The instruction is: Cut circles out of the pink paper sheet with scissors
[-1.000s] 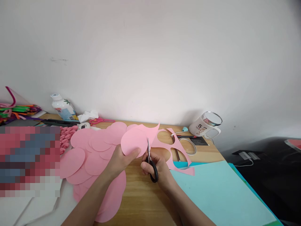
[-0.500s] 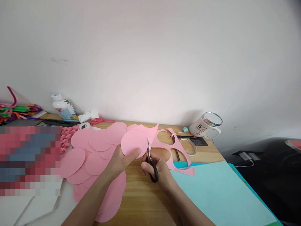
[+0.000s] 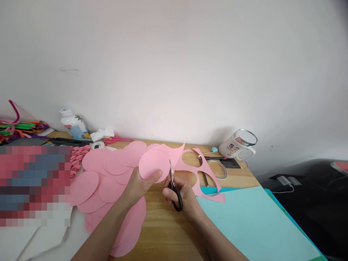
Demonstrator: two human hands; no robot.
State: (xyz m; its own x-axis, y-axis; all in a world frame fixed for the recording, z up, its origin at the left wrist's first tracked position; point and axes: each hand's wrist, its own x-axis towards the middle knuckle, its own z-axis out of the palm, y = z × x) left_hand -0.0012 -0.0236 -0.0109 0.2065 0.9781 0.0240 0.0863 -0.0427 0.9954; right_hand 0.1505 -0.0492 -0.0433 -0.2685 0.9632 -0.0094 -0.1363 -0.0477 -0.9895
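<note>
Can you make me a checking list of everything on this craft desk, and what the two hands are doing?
Surface: wooden table, partly bare.
Job's things: pink paper sheet; scissors cutting into it; cut pink circles piled at left.
Clutter: white mug, tape ring, bottle, pipe cleaners, light blue paper.
Grippers: left hand pinches the sheet; right hand grips the scissors.
Cables: white cable on the black surface at right.
Surroundings: plain white wall.
</note>
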